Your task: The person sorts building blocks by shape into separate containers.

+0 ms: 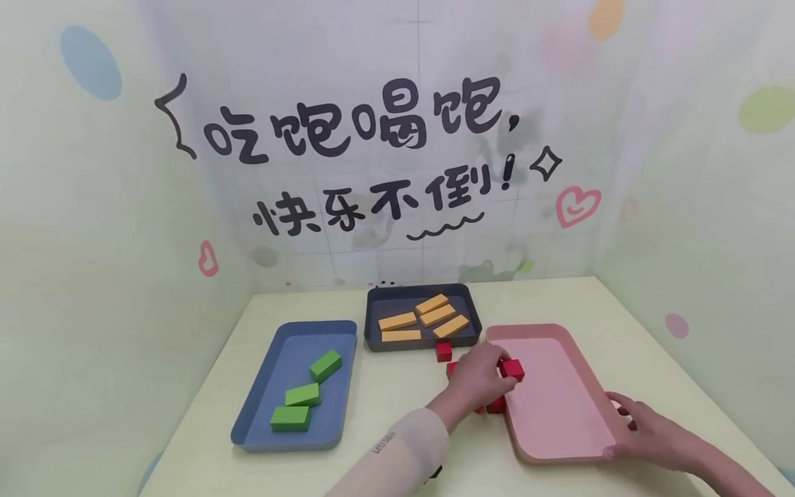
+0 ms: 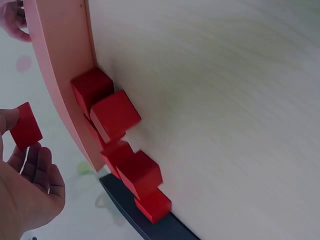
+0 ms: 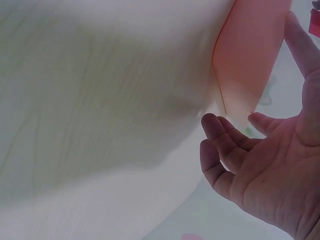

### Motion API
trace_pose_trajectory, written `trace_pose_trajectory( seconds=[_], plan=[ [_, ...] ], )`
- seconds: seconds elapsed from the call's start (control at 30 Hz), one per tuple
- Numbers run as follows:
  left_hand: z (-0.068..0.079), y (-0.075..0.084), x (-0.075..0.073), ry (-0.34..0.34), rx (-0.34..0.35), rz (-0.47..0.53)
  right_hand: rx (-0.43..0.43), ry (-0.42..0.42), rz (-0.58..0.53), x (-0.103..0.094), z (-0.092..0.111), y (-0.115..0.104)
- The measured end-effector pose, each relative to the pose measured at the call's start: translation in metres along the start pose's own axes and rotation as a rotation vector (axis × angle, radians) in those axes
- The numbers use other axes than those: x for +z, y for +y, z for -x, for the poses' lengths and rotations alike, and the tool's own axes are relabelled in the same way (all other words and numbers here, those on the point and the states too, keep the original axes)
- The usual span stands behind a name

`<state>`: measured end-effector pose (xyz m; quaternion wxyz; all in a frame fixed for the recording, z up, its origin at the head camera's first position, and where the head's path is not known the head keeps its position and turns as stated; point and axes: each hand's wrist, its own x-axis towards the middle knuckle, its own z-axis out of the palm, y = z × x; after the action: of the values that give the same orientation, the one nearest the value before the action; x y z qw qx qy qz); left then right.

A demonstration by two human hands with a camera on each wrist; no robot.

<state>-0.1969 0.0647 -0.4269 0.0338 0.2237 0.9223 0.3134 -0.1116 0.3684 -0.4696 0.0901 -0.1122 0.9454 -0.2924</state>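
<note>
My left hand (image 1: 477, 376) pinches a red block (image 1: 512, 370) between thumb and fingers, above the left side of the pink tray (image 1: 562, 397). In the left wrist view the held block (image 2: 26, 126) shows one flat face, with the other fingers loosely bent beneath it. Several more red blocks (image 2: 116, 116) lie along the outside of the tray's left wall, partly behind the left hand in the head view. At the tray's near right corner, my right hand (image 1: 652, 433) rests with thumb and index fingertip against the outer wall, the remaining fingers loosely bent.
A blue tray (image 1: 248, 428) on the left bears several green blocks (image 1: 303, 395). At the back, a dark tray (image 1: 373, 342) contains several flat orange blocks (image 1: 437, 315). One red block (image 1: 444, 351) sits against its front wall. Printed walls enclose the pale table (image 1: 397, 407).
</note>
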Motion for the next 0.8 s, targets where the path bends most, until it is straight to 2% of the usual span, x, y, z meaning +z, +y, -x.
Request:
trace_pose_trajectory(
  seconds=[0.17, 0.3, 0.53, 0.63, 0.8],
  plan=[
    [0.000, 0.007, 0.011, -0.033, 0.016, -0.029, -0.067, 0.021, 0.076, -0.005, 0.000, 0.000],
    [-0.001, 0.010, 0.017, -0.046, 0.018, -0.039, -0.099, -0.036, 0.074, -0.016, -0.003, 0.002],
    [-0.004, 0.014, 0.025, -0.070, 0.022, -0.044, -0.136, -0.130, 0.006, -0.028, -0.011, 0.008],
    [-0.004, 0.016, 0.030, -0.096, 0.009, -0.049, -0.106, -0.156, 0.003, -0.027, -0.012, 0.012],
    [-0.004, 0.017, 0.040, -0.116, 0.014, -0.122, -0.023, -0.208, -0.026, -0.024, -0.011, 0.016]
  ],
)
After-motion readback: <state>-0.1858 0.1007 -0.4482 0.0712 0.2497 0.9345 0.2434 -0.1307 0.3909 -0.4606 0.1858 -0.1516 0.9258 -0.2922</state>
